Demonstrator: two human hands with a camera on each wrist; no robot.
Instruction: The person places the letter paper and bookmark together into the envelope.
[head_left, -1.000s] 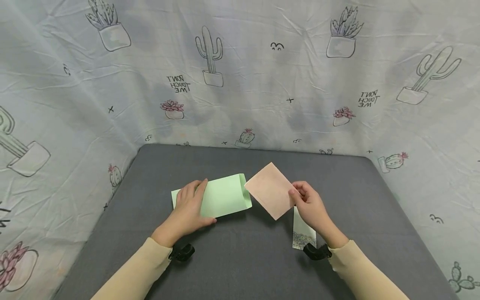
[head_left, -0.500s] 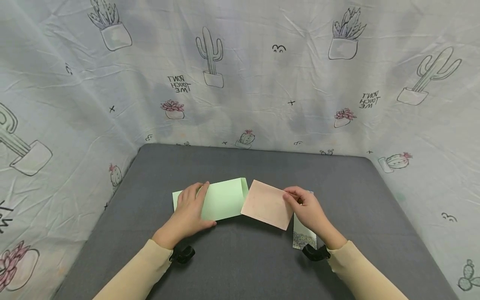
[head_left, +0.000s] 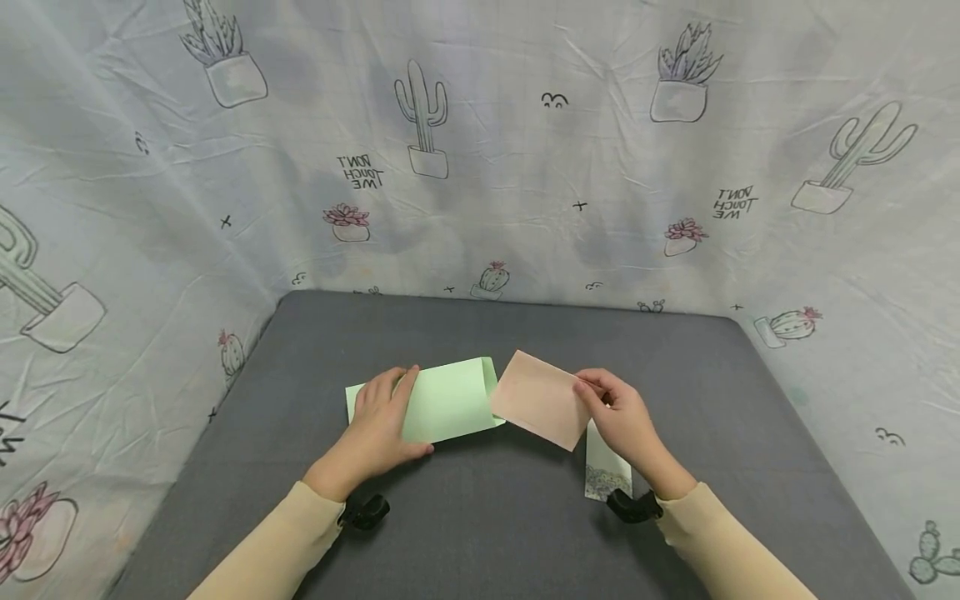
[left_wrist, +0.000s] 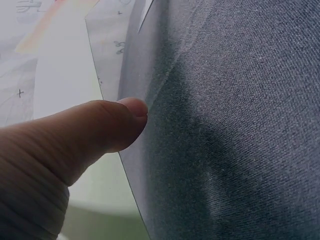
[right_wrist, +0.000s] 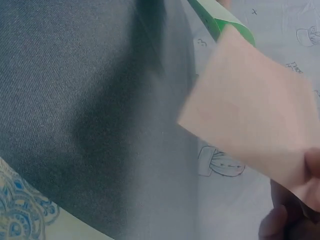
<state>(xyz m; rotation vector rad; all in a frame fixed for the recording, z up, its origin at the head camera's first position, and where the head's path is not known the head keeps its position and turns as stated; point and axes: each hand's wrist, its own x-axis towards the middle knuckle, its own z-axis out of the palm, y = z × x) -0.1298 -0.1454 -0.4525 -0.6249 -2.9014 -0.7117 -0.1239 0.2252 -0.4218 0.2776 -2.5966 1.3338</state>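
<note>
A light green paper envelope (head_left: 450, 404) lies crosswise at the left middle, its right end gaping. My left hand (head_left: 378, 417) grips it across its width, fingers at the far edge and thumb at the near one. In the left wrist view the thumb (left_wrist: 107, 125) crosses the envelope's edge. My right hand (head_left: 618, 417) pinches a plain pink card (head_left: 540, 400) by its right corner. The card's left end overlaps the envelope's mouth in the head view. From the right wrist, the pink card (right_wrist: 245, 105) appears tilted in front of the green opening (right_wrist: 235, 30).
A pale card (head_left: 607, 471) with a patterned lower end lies on the grey table (head_left: 495, 533) under my right wrist. White fabric (head_left: 495, 192) printed with cacti hangs behind the table and along its sides. Each wrist carries a black strapped camera.
The right hand has turned the pink card from a diamond stance to a flatter slant, dipping it and then lifting it slightly. The left hand stays on the envelope, nearly still.
</note>
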